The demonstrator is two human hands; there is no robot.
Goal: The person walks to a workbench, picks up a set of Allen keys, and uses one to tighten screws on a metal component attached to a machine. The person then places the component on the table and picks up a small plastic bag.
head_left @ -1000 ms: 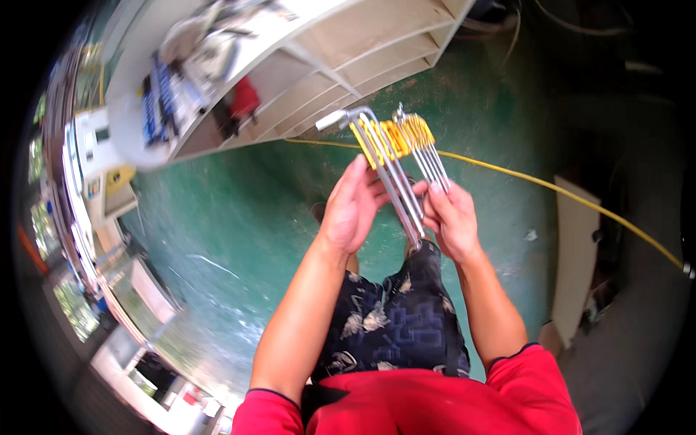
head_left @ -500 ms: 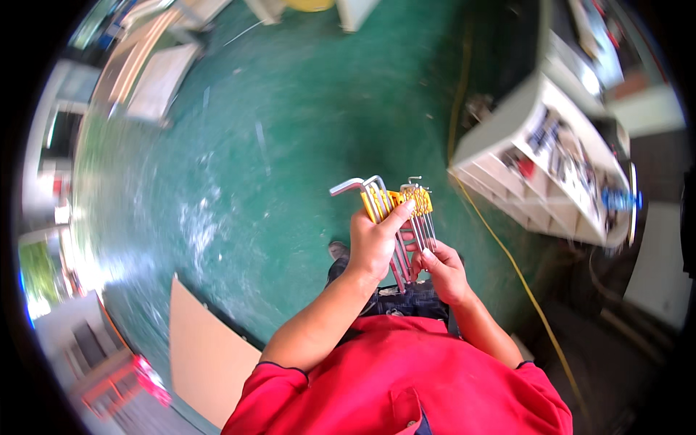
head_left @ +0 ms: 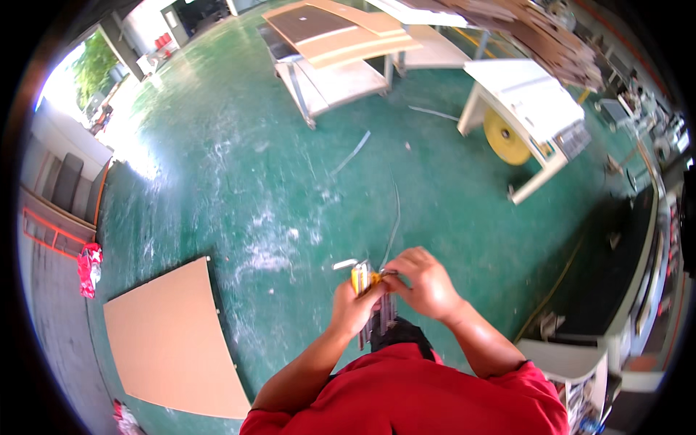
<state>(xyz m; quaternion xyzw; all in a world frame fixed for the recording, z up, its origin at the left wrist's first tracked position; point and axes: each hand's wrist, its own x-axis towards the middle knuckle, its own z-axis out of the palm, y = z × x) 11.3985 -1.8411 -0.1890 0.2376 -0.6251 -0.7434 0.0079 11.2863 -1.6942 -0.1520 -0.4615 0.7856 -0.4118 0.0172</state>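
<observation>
Set of bent steel hex keys in a yellow holder (head_left: 366,286), held close in front of the chest: left hand (head_left: 353,310) wraps the long shanks, right hand (head_left: 424,283) pinches one key's end. Stiff, smooth metal, probably weighty; best gripped at the holder. Green floor (head_left: 254,181) beyond, brown board (head_left: 170,337) left.

Single view, head-worn, wide fisheye. Looks steeply down from above the person's chest onto the green floor (head_left: 239,181); straight edges bow toward the black circular rim. Nearest in frame: red shirt (head_left: 413,395) at the lower edge, forearms rising from it to the left hand (head_left: 355,308) and right hand (head_left: 424,283), close under the lens, just below centre. Far field at the top: a bench (head_left: 341,51) stacked with boards. Right: a white machine (head_left: 533,116). Near left on the floor: a brown board (head_left: 170,341). Bright doorway far upper left. No second view to share the scene with.
</observation>
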